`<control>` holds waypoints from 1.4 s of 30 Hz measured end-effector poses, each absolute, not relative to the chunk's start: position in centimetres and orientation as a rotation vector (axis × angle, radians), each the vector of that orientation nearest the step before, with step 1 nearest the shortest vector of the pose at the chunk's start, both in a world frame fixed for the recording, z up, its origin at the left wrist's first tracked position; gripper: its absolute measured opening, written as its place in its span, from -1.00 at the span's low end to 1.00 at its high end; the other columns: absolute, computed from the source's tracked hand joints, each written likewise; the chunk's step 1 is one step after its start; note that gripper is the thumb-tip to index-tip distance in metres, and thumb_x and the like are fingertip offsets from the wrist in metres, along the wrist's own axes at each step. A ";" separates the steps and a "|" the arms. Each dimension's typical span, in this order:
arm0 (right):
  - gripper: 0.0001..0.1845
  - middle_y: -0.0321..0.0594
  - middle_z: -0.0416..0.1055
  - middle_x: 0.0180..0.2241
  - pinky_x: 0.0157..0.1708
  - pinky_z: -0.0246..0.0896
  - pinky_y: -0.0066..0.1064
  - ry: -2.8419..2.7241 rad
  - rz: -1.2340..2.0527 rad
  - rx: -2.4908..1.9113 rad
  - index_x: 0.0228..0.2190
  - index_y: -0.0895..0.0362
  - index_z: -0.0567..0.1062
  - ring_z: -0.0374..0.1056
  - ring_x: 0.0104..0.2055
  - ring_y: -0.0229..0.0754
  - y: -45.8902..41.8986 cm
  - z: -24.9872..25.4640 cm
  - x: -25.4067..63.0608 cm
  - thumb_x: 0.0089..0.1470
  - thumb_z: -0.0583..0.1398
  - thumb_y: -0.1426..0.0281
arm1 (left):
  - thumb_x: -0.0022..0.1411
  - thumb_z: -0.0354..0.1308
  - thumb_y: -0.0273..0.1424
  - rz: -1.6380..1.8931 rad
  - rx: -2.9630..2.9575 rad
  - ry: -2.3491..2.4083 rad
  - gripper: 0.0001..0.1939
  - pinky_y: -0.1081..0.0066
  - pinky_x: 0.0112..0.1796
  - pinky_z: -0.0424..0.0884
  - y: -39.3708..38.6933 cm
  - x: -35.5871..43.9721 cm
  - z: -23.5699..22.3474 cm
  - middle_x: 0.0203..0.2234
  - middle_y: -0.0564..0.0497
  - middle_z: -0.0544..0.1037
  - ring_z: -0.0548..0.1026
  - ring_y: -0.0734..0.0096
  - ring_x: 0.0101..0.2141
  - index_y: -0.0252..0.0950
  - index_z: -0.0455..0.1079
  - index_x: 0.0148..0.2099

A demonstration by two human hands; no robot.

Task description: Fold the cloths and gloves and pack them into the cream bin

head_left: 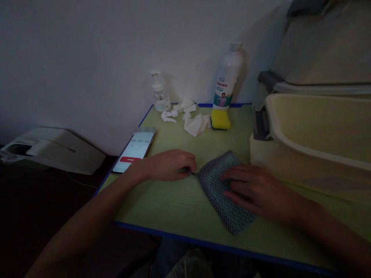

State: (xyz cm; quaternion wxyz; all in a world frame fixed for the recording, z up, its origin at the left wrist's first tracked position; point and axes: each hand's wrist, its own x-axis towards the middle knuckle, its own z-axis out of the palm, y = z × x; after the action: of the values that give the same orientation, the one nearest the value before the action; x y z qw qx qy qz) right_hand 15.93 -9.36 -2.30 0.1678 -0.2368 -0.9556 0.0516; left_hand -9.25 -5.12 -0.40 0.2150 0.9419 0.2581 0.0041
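A blue-grey cleaning cloth with a black-and-white checked border lies on the green tabletop, one corner pointing left. My left hand is closed, its fingers pinching the small hanging loop at that corner. Resting on top of the cloth is my right hand, palm down with the fingers stretched and a little apart. Its palm hides part of the cloth's right side.
A phone showing a timer lies left of my left hand. Along the wall stand a pump bottle and a white bottle, near crumpled tissues, a loose spray head and a yellow sponge. A cream bin stands at right.
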 end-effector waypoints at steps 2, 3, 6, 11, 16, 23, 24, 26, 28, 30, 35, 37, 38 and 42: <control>-0.69 -0.15 0.44 -0.42 -0.32 0.29 -0.34 -2.710 0.143 -0.698 -0.47 0.18 0.48 0.34 -0.37 -0.19 -9.7 -2.2 15.5 0.20 0.03 0.38 | 0.13 0.03 -0.64 0.043 2.557 0.680 -0.84 0.49 -0.27 0.30 -5.2 -9.1 -0.3 -0.42 0.05 0.43 0.42 0.48 -0.36 -0.32 0.38 -0.35; -0.71 -0.13 0.43 -0.40 -0.33 0.29 -0.33 -2.707 0.153 -0.699 -0.42 0.19 0.49 0.34 -0.36 -0.18 -9.9 -2.2 15.3 0.20 0.03 0.37 | 0.11 0.04 -0.65 0.058 2.532 0.665 -0.83 0.50 -0.28 0.30 -5.1 -9.1 -0.2 -0.43 0.06 0.43 0.41 0.50 -0.37 -0.33 0.38 -0.36; -0.74 -0.13 0.40 -0.31 -0.34 0.29 -0.34 -2.777 0.257 -0.669 -0.20 0.17 0.48 0.32 -0.33 -0.17 -10.5 -2.0 14.3 0.16 0.09 0.30 | 0.07 0.05 -0.68 0.096 2.463 0.631 -0.83 0.53 -0.30 0.30 -5.1 -9.1 0.0 -0.44 0.06 0.42 0.40 0.52 -0.39 -0.34 0.37 -0.37; -0.69 -0.18 0.35 -0.30 -0.34 0.27 -0.34 -2.895 0.362 -0.689 -0.12 0.08 0.46 0.30 -0.32 -0.18 -10.8 -2.2 13.4 0.08 0.20 0.27 | -0.03 -0.01 -0.75 0.105 2.434 0.636 -0.75 0.52 -0.31 0.30 -5.2 -9.0 0.2 -0.47 0.08 0.41 0.39 0.52 -0.40 -0.33 0.34 -0.40; -0.84 -0.19 0.33 -0.33 -0.35 0.26 -0.37 -2.862 0.368 -0.696 -0.27 0.14 0.47 0.30 -0.34 -0.20 -10.5 -2.6 13.5 0.12 0.16 0.34 | -0.06 -0.01 -0.75 0.091 2.436 0.646 -0.74 0.49 -0.29 0.31 -5.2 -8.9 -0.1 -0.46 0.08 0.42 0.40 0.50 -0.39 -0.32 0.33 -0.40; -0.85 -0.19 0.34 -0.38 -0.44 0.22 -0.44 -2.791 0.367 -0.719 -0.36 0.19 0.40 0.29 -0.40 -0.24 -10.3 -2.6 13.9 0.17 0.09 0.37 | 0.08 0.09 -0.67 0.145 2.383 0.627 -0.86 0.51 -0.29 0.32 -5.1 -8.8 -0.6 -0.44 0.06 0.44 0.42 0.51 -0.37 -0.35 0.36 -0.38; -0.84 -0.20 0.34 -0.39 -0.44 0.21 -0.44 -2.779 0.363 -0.725 -0.37 0.18 0.39 0.29 -0.41 -0.25 -10.2 -2.6 13.9 0.18 0.07 0.37 | 0.10 0.10 -0.64 0.161 2.365 0.625 -0.89 0.51 -0.28 0.32 -5.1 -8.7 -0.6 -0.43 0.05 0.45 0.42 0.51 -0.37 -0.35 0.37 -0.36; -0.80 -0.22 0.34 -0.41 -0.46 0.19 -0.45 -2.750 0.342 -0.748 -0.40 0.17 0.38 0.28 -0.44 -0.27 -10.2 -2.6 13.9 0.21 0.03 0.37 | 0.14 0.12 -0.59 0.204 2.319 0.620 -0.94 0.50 -0.28 0.33 -5.1 -8.6 -0.6 -0.41 0.04 0.45 0.43 0.52 -0.37 -0.36 0.39 -0.33; -0.76 -0.23 0.34 -0.44 -0.49 0.16 -0.46 -2.711 0.310 -0.765 -0.43 0.17 0.36 0.27 -0.47 -0.28 -10.3 -2.7 13.9 0.23 -0.01 0.37 | 0.16 0.14 -0.55 0.255 2.271 0.621 -0.97 0.51 -0.28 0.33 -5.1 -8.4 -0.6 -0.41 0.04 0.45 0.43 0.53 -0.38 -0.37 0.40 -0.31; -0.73 -0.24 0.34 -0.47 -0.51 0.13 -0.46 -2.669 0.279 -0.778 -0.45 0.16 0.35 0.26 -0.50 -0.29 -10.3 -2.8 13.7 0.24 -0.03 0.38 | 0.15 0.17 -0.52 0.298 2.229 0.624 -0.99 0.51 -0.28 0.34 -5.1 -8.2 -0.8 -0.42 0.06 0.44 0.42 0.54 -0.38 -0.36 0.41 -0.32; -0.74 -0.26 0.34 -0.51 -0.53 0.11 -0.49 -2.555 0.220 -0.785 -0.46 0.16 0.35 0.26 -0.52 -0.31 -10.5 -3.3 13.5 0.23 -0.04 0.43 | 0.16 0.17 -0.52 0.297 2.203 0.612 -0.93 0.51 -0.26 0.33 -4.9 -8.0 -1.7 -0.43 0.06 0.43 0.42 0.54 -0.36 -0.36 0.44 -0.38; -0.77 -0.28 0.32 -0.54 -0.55 0.10 -0.50 -2.470 0.194 -0.796 -0.47 0.16 0.33 0.24 -0.55 -0.33 -10.6 -3.5 13.5 0.20 -0.01 0.44 | 0.18 0.15 -0.53 0.299 2.216 0.609 -0.89 0.52 -0.27 0.33 -4.8 -7.8 -1.9 -0.44 0.07 0.42 0.42 0.55 -0.37 -0.36 0.44 -0.41; -0.79 -0.29 0.31 -0.56 -0.56 0.09 -0.51 -2.419 0.186 -0.803 -0.48 0.15 0.32 0.22 -0.57 -0.34 -10.6 -3.6 13.6 0.18 0.01 0.44 | 0.19 0.14 -0.53 0.303 2.223 0.608 -0.87 0.53 -0.28 0.32 -4.8 -7.8 -2.0 -0.44 0.07 0.41 0.41 0.56 -0.37 -0.36 0.44 -0.42; -0.83 -0.35 0.28 -0.61 -0.61 0.06 -0.55 -2.262 0.181 -0.846 -0.51 0.13 0.29 0.16 -0.62 -0.38 -10.8 -3.8 13.8 0.12 0.05 0.47 | 0.17 0.15 -0.55 0.326 2.250 0.606 -0.87 0.53 -0.29 0.32 -4.9 -7.3 -2.3 -0.42 0.05 0.41 0.41 0.56 -0.36 -0.35 0.46 -0.43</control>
State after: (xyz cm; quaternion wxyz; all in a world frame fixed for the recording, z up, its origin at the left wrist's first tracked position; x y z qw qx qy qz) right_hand 13.76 -10.81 -3.75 0.3522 -0.3268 -0.8742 0.0701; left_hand -7.32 -4.94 -2.31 0.3844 0.8828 0.2378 0.1278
